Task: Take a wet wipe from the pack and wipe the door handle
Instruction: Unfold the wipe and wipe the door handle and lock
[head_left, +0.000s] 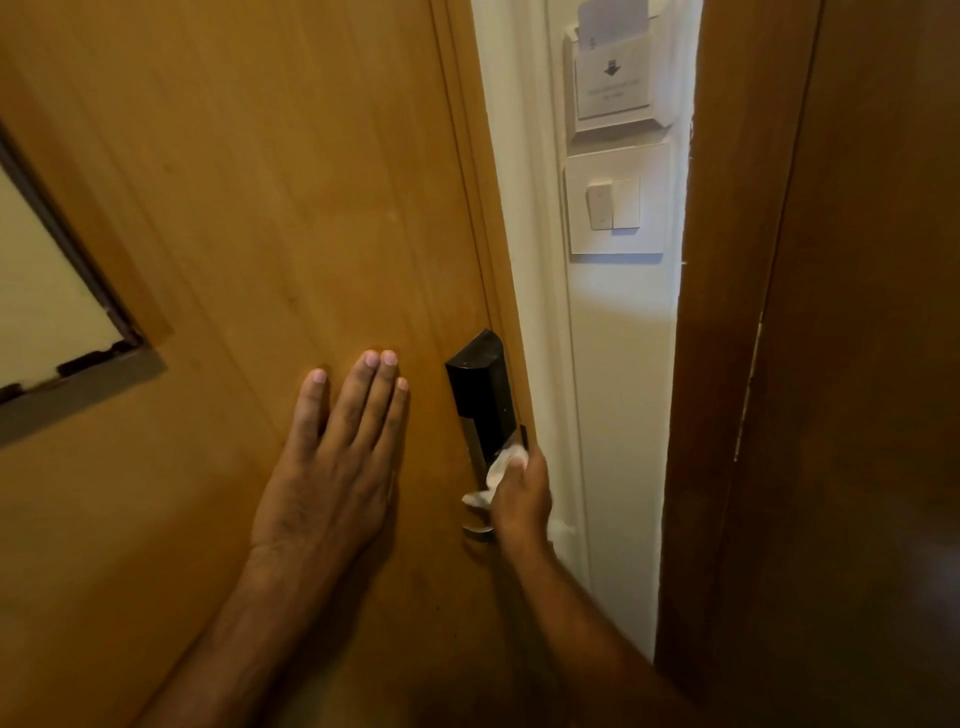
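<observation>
Flat against the warm orange-brown wooden door (234, 208), the left hand (332, 467) lies with palm down and fingers straight and nearly together, holding nothing, its fingertips pointing up toward the middle of the panel. Just beside it, toward the door's right edge, sits the tall black electronic lock housing (480, 395) on a silver metal backplate. The right hand (522, 499) is closed around a crumpled white wet wipe (496, 473), pressing it against the lower part of that lock, where the silver lever door handle (478, 531) is mounted; only the curved end of the handle shows below the wipe, and the hand hides the rest. The wipe bunches out above and to the left of the knuckles, touching the bottom of the black housing. To the right of the door's edge runs a white wall strip (613, 415) carrying a white key-card holder (618, 78) with a card standing in its slot and, below it, a white double light switch plate (615, 202). A darker brown wooden panel (831, 364) fills the right side of the view. At the door's left edge hangs a pale framed notice with a dark border (47, 312), partly cut off. The wipe pack is out of sight.
</observation>
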